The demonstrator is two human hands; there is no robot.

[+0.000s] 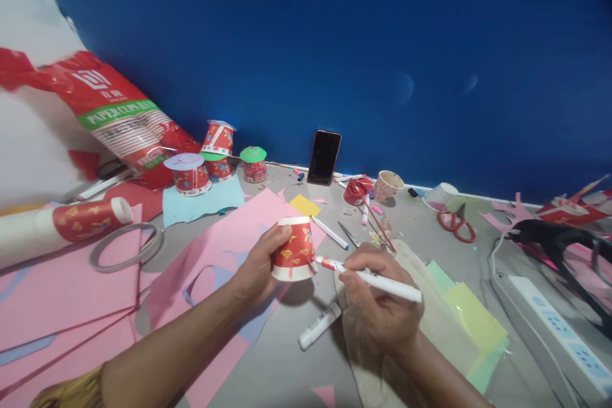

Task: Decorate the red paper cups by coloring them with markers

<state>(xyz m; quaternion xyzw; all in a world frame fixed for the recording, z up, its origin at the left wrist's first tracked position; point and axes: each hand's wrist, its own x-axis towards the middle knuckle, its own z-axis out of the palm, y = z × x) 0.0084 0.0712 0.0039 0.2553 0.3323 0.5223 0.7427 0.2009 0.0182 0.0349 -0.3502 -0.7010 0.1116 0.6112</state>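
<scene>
My left hand (262,262) is closed around a red patterned paper cup (292,254), held upside down above the table with its wide rim low. In my right hand (382,299) is a white marker (392,285), gripped like a pen. Its red-stained tip end meets or nearly meets the cup's right side by the rim; whether they touch I cannot tell. A white glue stick or capped tube (319,326) lies on the table just below the cup. Pink paper sheets (210,306) spread under my left forearm.
Decorated cups with paper tops (188,173) stand at the back left beside a bag of paper cups (129,118). A phone (324,157) leans against the blue wall. Scissors (456,224), a roll of tape (126,247), a power strip (564,331) and a black glue gun-like tool (545,239) lie around.
</scene>
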